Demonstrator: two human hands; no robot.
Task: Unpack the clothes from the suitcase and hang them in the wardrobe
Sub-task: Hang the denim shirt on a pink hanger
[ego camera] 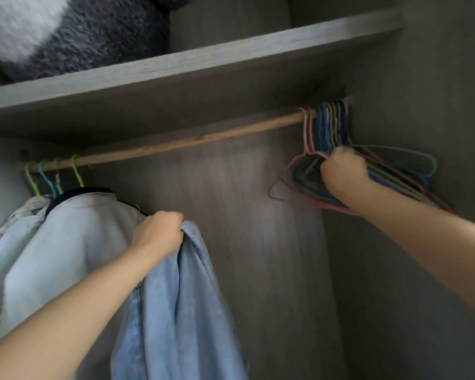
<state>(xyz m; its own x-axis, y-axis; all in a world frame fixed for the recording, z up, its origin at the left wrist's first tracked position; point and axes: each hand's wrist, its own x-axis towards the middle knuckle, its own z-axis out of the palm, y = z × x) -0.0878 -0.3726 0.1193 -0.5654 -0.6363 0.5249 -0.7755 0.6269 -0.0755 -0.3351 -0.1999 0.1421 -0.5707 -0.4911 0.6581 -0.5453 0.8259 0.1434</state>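
Several garments (66,229) already hang at the wooden rail's (176,145) left end. The left hand (159,231) grips a denim garment (176,297), unhung; the right hand (343,174) clutches spare hangers (395,176) at the right end.

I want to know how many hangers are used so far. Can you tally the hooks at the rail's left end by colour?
Green hooks: 3
Blue hooks: 1
Total: 4 on the rail
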